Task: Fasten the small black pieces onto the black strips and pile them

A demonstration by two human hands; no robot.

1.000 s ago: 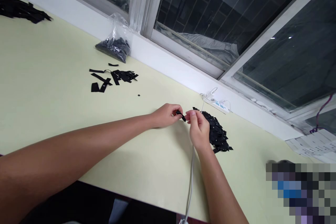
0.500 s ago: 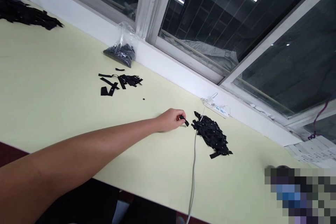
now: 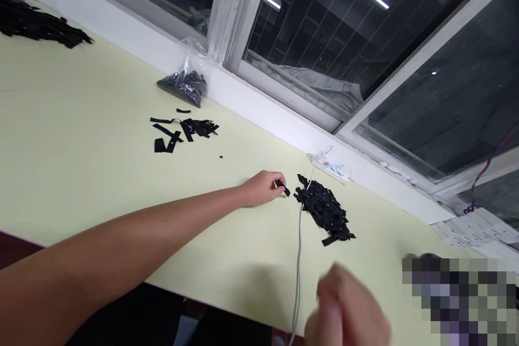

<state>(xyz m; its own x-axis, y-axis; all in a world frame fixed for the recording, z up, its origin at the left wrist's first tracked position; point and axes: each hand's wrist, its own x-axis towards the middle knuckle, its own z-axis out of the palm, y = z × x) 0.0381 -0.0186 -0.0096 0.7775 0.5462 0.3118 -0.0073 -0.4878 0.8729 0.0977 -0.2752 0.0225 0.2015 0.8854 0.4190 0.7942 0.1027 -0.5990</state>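
My left hand (image 3: 263, 188) is closed in a pinch on a short black fabric strip (image 3: 286, 192), whose end sticks out to the right just above the table. Right beside it lies a heap of black strips (image 3: 324, 208), some with small white marks. My right hand (image 3: 348, 308) is at the bottom edge, blurred, with its fingers curled in; whatever it may hold is hidden. A smaller loose group of black strips (image 3: 198, 127) lies farther left, and a small dark round piece (image 3: 221, 157) is between that group and my left hand.
A clear plastic bag with dark pieces (image 3: 186, 86) leans by the window ledge. A larger black pile (image 3: 44, 27) is at far left. A white cable (image 3: 299, 259) crosses the table from a power strip (image 3: 334, 170). White boxes (image 3: 482, 232) stand at right, near a pixelated area.
My right hand has come into view at the bottom, right of the cable. My left hand keeps its pinch on the black strip in about the same place. The view has shifted slightly.
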